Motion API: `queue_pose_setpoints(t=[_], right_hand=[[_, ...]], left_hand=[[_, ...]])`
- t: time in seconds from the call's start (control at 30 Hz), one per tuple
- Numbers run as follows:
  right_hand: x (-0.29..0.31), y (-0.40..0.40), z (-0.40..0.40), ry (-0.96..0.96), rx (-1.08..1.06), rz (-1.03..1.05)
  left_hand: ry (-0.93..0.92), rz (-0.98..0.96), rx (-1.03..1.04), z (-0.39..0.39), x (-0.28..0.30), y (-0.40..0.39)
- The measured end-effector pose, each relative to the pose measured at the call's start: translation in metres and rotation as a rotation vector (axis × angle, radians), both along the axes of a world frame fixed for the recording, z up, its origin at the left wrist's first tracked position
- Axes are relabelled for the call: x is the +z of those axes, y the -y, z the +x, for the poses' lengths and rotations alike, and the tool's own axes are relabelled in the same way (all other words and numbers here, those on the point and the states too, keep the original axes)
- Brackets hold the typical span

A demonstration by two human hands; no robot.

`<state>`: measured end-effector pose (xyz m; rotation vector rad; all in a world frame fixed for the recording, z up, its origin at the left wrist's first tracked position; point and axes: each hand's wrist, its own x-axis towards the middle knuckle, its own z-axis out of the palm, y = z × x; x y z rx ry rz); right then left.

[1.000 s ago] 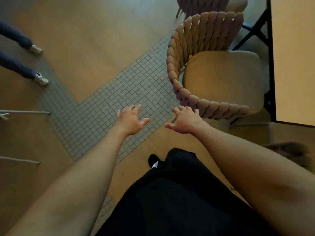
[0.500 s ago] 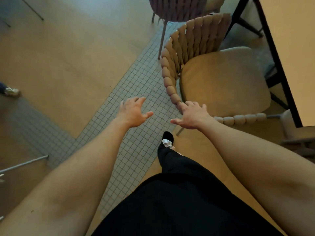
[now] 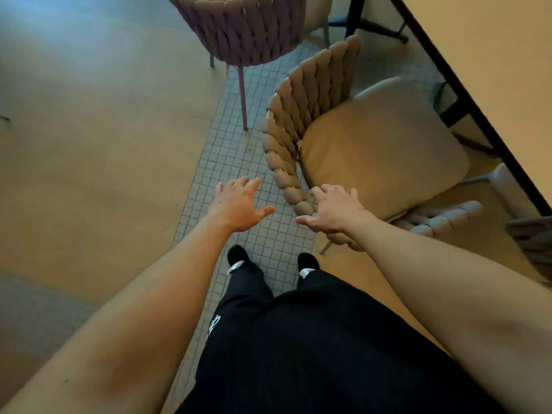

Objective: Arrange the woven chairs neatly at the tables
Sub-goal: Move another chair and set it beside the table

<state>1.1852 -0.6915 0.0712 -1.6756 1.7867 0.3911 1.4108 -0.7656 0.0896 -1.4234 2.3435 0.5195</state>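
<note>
A tan woven chair (image 3: 301, 121) with a beige seat cushion stands beside the long table (image 3: 490, 64) at the right, its curved back toward me. My right hand (image 3: 334, 212) is spread over the near end of the woven backrest, fingers relaxed; whether it touches the weave is unclear. My left hand (image 3: 239, 206) hovers open over the tiled floor, just left of the chair back and apart from it. A second, mauve woven chair (image 3: 242, 28) stands farther off at the top.
A strip of small grey tiles (image 3: 239, 150) runs between wooden floor areas. My black trousers and shoes (image 3: 239, 259) are below the hands. The table's black frame and legs (image 3: 355, 16) lie right of the chairs. A pale woven chair edge (image 3: 442, 218) shows at the right.
I have stepped closer and the view has swung right. Both hands have advanced toward the tan chair's back; the right hand now lies over its near end. The other person's feet have left view.
</note>
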Motion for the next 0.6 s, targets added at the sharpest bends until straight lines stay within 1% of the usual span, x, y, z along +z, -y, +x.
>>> queue_pose_setpoints(t=[0.37,0.5,0.6], right_hand=[[-0.008,0.033,0.034,0.007,-0.443,0.034],[-0.011,0.038,0.055,-0.005,-0.617,0.056],[-0.017,0.033,0.071,-0.005,-0.755,0.069]], left_hand=[[-0.001,0.016,-0.463,-0.025,-0.006,0.116],[-0.022,0.023,-0.653,-0.035,-0.016,0.146],[0.013,0.054,-0.783,-0.043,-0.028,0.156]])
